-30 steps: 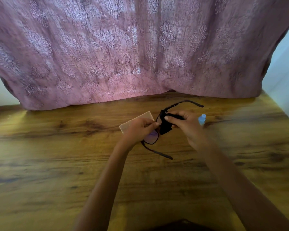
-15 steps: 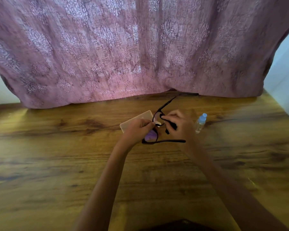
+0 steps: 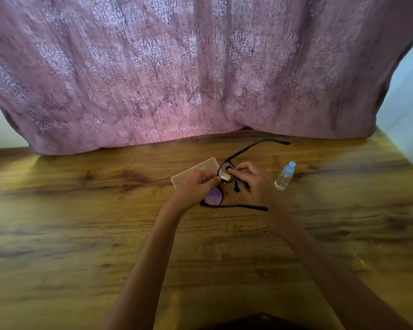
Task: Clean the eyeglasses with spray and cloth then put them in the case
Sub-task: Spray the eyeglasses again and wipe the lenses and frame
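head | left hand pinches glasses, hiding part of case | right hand clamps cloth on lens | bottle just right | curtain behind

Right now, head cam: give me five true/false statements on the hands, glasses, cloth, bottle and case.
1. The left hand and right hand are both on the eyeglasses. True.
2. The spray bottle lies on its side. False: it stands on the table, right of the right hand.
3. The eyeglasses are in the case. False: the case lies on the table behind the left hand, and the hands hold the eyeglasses.
4. The right hand presses a dark cloth to a lens. True.
5. The temple arms are folded. False: both are spread open.
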Tool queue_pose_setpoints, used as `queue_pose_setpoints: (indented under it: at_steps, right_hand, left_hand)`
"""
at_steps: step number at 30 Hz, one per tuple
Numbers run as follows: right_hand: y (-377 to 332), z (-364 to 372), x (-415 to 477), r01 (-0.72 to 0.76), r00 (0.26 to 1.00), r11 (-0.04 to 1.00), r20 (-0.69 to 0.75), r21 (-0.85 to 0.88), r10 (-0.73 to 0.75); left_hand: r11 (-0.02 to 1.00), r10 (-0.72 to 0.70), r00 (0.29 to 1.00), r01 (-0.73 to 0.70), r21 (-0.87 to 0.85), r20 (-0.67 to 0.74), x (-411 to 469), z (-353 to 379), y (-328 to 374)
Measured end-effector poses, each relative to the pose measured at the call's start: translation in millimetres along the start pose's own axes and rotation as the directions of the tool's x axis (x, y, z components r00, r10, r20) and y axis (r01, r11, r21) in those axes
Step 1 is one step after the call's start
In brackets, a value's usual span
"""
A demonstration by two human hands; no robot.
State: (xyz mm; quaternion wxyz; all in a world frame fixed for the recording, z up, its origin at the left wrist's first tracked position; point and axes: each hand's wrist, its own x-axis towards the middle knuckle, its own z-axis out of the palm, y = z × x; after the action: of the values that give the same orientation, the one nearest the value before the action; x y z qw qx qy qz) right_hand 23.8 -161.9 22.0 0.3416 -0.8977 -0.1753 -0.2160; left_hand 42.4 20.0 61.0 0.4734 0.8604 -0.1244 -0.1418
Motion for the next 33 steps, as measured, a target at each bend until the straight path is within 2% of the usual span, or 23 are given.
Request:
queue_pose_setpoints:
  at_steps: [4,12,19,25,30,33]
  right_hand:
    - [2,1,1,-0.031,0.999,0.999,-0.031,-0.045,0.030]
    - [-6,-3,-4,0.076,0.996,0.996,0.039,0.046,-0.077]
    - [-13,0,-4,0.098,0.995,0.994,0.008,0.042,-0.099]
    - [-11,4,-3,0.022,1.000,1.000,0.005,0.016,-0.022]
    - [-12,6,1,-0.101,0.994,0.994,-0.045,0.036,0.103]
    - [-15,4,2,-0.083,0.996,0.996,-0.041,0.038,0.084]
  left_hand:
    - [1.000,0.011,1.000,-0.011,0.000,0.007,-2,-2,0]
    - [0.999,-0.021,1.000,0.022,-0.037,0.002,-4,-2,5]
    - [0.997,-0.008,1.000,0.008,0.073,0.010,-2,-2,7]
    - [0.998,-0.013,0.999,0.010,0.069,0.042,-6,-1,7]
    - [0.997,-0.004,0.999,0.001,0.079,0.036,-8,0,8]
    - [0.997,-0.018,1.000,0.017,0.072,0.011,-7,1,7]
